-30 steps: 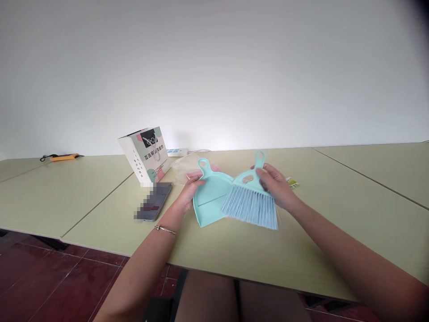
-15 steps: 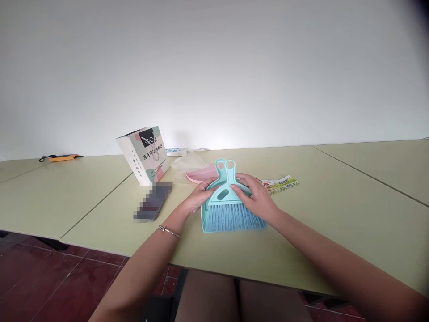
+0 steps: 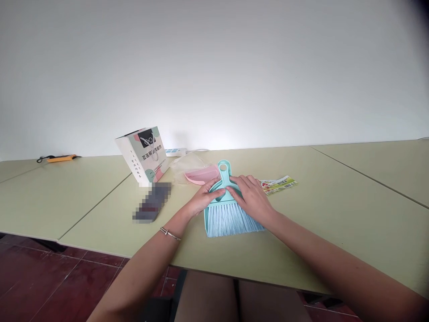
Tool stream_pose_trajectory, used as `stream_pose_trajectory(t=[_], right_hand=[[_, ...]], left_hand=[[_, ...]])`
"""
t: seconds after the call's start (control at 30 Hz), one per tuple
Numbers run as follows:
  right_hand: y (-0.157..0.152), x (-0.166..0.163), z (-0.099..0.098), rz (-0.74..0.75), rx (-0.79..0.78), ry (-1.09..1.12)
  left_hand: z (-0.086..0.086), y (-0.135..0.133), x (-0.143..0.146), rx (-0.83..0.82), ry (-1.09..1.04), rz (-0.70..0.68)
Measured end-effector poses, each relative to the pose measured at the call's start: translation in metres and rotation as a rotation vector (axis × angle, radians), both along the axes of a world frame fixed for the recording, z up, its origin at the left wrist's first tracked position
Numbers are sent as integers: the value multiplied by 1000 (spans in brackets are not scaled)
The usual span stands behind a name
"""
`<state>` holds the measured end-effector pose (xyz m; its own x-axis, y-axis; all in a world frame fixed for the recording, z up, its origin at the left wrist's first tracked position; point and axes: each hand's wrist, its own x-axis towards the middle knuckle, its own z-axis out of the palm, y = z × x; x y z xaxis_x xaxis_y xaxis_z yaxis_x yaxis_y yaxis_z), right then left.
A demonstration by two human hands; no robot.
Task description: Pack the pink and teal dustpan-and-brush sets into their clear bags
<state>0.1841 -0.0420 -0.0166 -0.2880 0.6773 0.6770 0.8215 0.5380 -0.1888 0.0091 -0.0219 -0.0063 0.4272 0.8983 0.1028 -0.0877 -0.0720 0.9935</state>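
A turquoise hand brush (image 3: 231,219) with pale blue bristles faces me, bristles downward, lying against a matching dustpan (image 3: 205,222) behind it. Their handles overlap at the top, so they look like one. My left hand (image 3: 203,197) grips the set at its left side, thumb on the brush's front, fingers mostly hidden behind. On the right side my right hand (image 3: 255,197) clasps the brush and pan, thumb near the handle's base and fingers over the upper edge. Behind my hands rests a pink dustpan (image 3: 200,175), partly covered by a clear plastic bag (image 3: 179,164).
A printed paper bag (image 3: 144,154) stands left of the plastic bag, with a blurred phone (image 3: 152,203) in front. Colourful printed cards (image 3: 280,184) lie beyond my right hand. A white power strip (image 3: 176,152) and an orange object (image 3: 62,158) sit near the wall.
The brush has shifted against the turquoise dustpan, bringing the two handle loops into line. My left thumb has moved further across the brush, and the bristles sit slightly lower.
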Motion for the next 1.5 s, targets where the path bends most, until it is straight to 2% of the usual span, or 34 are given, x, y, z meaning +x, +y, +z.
stream_pose_trajectory(t=[0.13, 0.2, 0.27, 0.4, 0.47, 0.6, 0.83, 1.03, 1.3, 1.5], right_hand=[[1, 1, 0, 18, 70, 94], [3, 4, 0, 27, 24, 166], [7, 11, 1, 37, -157, 269], [12, 24, 3, 177, -707, 436], [11, 25, 5, 286, -834, 449], [4, 17, 6, 316, -814, 435], [5, 8, 1, 264, -777, 414], [6, 9, 0, 311, -823, 436], [3, 9, 5, 243, -767, 419], [4, 10, 1, 247, -797, 442]], left_hand=[[-1, 1, 1, -11, -16, 47], [-1, 1, 0, -23, -19, 66], [0, 2, -2, -35, -21, 75], [3, 5, -8, -60, 19, 61], [4, 6, -11, -97, 77, 46], [2, 10, -15, -146, 158, 84], [-1, 12, -13, 6, 219, 138], [1, 12, -14, 87, 259, 119], [4, 11, -12, 63, 227, 169], [6, 8, -17, -111, 272, 26]])
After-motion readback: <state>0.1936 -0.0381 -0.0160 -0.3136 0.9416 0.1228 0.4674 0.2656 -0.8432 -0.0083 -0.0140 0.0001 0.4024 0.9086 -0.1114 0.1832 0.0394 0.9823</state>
